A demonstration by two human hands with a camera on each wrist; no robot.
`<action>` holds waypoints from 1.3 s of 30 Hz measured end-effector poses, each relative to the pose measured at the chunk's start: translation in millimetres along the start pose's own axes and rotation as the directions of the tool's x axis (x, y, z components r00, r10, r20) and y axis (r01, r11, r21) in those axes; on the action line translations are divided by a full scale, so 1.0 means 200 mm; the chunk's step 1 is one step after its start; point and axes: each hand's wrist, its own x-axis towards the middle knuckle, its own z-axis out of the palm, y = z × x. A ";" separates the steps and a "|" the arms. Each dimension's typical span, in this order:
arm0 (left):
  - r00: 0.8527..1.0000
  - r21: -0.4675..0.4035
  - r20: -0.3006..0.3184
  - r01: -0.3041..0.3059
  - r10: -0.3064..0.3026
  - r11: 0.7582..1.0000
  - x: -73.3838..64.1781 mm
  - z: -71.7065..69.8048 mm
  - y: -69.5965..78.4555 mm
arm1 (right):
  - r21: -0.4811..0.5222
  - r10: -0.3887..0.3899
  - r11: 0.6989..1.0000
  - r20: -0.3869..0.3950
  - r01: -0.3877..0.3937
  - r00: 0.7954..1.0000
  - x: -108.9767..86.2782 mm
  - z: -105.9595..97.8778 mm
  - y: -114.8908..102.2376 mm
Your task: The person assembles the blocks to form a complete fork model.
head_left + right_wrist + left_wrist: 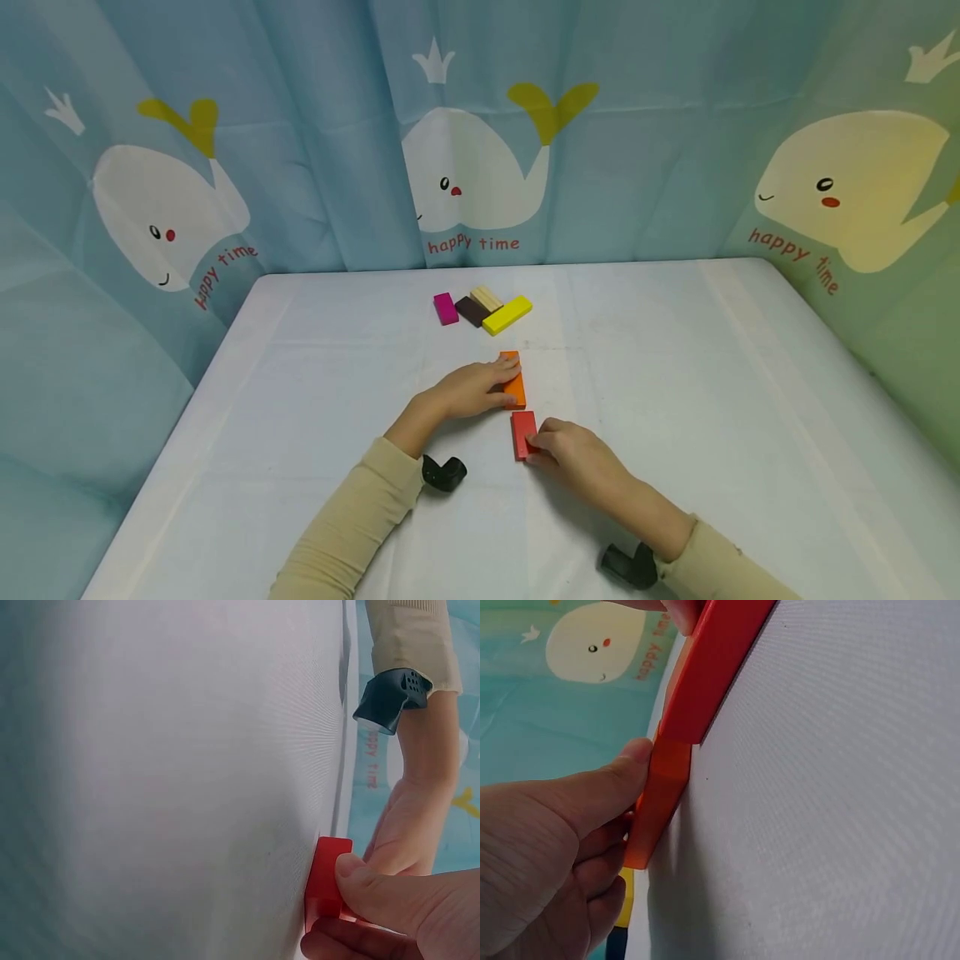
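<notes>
On the white table lie an orange block (516,387) and a red block (521,429), set nearly end to end in a line running away from me. My left hand (467,390) holds the orange one, its thumb near the close end and its fingers over the far part. With thumb and fingers, my right hand (587,462) pinches the red block by its right side and near end. In the left wrist view the orange block (660,799) meets or almost meets the red block (712,675); whether they touch is unclear.
Beyond the hands, a loose group lies together: a magenta block (446,308), a dark brown block (473,312), a cream block (486,298) and a yellow block (507,316). A whale-print curtain (330,167) surrounds the table (675,375). Black cameras (444,473) sit at both wrists.
</notes>
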 end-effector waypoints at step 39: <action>1.000 0.005 -0.006 -0.005 0.005 1.000 0.00 0.00 0.00 | -0.013 0.000 1.000 -0.002 0.000 1.000 0.06 0.00 -0.03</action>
